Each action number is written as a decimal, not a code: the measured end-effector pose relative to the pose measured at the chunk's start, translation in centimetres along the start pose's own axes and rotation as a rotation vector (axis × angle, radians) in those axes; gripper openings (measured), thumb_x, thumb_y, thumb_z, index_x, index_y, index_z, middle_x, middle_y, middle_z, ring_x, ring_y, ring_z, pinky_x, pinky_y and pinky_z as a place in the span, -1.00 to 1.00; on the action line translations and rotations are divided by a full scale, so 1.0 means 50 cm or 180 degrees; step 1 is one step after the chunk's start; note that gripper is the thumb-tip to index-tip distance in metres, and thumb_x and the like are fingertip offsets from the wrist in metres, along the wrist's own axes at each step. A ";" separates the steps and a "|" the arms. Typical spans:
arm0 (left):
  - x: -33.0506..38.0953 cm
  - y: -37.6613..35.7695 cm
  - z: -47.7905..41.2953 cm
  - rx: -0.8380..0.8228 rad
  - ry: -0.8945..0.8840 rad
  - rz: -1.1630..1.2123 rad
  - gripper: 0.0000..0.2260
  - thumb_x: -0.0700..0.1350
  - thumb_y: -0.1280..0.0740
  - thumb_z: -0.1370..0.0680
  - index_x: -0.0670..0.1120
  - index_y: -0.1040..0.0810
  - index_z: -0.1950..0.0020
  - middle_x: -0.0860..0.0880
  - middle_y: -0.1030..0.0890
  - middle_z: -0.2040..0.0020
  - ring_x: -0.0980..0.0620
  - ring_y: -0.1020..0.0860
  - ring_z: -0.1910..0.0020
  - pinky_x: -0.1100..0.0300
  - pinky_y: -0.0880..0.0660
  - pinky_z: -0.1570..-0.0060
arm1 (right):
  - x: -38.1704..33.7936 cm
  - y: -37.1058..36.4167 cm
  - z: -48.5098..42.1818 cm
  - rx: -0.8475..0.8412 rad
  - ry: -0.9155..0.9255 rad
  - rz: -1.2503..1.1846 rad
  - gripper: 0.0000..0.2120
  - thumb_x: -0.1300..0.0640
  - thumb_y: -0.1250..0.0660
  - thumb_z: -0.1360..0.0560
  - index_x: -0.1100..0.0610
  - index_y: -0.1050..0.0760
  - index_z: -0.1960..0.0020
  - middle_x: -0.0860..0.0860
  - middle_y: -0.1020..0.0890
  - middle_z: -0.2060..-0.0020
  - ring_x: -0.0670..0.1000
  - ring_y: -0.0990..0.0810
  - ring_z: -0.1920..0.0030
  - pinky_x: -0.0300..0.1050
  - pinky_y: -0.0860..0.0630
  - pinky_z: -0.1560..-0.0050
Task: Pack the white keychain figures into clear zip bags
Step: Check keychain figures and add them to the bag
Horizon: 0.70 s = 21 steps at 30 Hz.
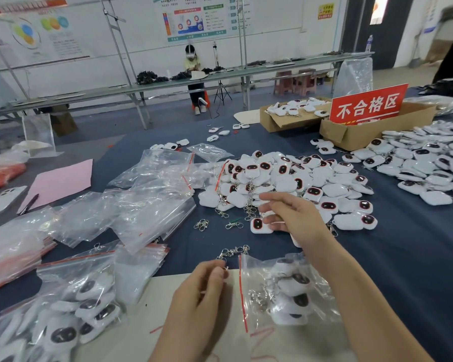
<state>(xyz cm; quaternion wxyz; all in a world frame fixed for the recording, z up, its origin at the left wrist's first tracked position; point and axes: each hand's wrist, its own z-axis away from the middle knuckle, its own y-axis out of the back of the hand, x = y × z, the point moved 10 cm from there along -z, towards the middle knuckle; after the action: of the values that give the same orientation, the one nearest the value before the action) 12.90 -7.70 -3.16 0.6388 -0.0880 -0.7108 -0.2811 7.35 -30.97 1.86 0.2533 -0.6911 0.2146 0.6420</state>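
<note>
A clasp chain (pixel 234 251) is pinched by the left hand (pixel 202 286) at lower centre, beside a filled zip bag (pixel 254 278). The right hand (pixel 290 215) is held, fingers (pixel 272 218) loosely curled, over the centre pile of white keychain figures (pixel 293 178); any grip cannot be told. Empty bags (pixel 147 205) are heaped at left on the bench (pixel 403 257).

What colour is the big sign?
The sign is red with white writing; the head view shows it.

A red sign (pixel 368 105) reading "不合格区" in white stands in a cardboard box (pixel 361 131); the wall posters' print is too blurred.
</note>
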 end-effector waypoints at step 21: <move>0.070 -0.154 -0.232 -0.0425 -0.1293 -0.2175 -0.71 0.27 -0.29 -0.56 0.19 -0.60 -0.19 0.21 -0.48 -0.21 0.15 -0.31 -0.29 0.21 -0.15 -0.25 | 0.084 0.027 -0.088 0.0238 -0.0667 -0.0109 -0.81 0.25 -0.19 -0.64 0.10 -0.57 -0.10 0.13 -0.60 -0.01 -0.07 -0.64 0.43 -0.22 -0.59 0.38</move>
<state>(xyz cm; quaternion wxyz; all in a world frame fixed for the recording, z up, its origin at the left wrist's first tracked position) 18.55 -20.83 -1.73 0.3479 0.0583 -0.7911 -0.4997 10.26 -34.65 -2.20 0.3109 -0.6138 0.1989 0.6978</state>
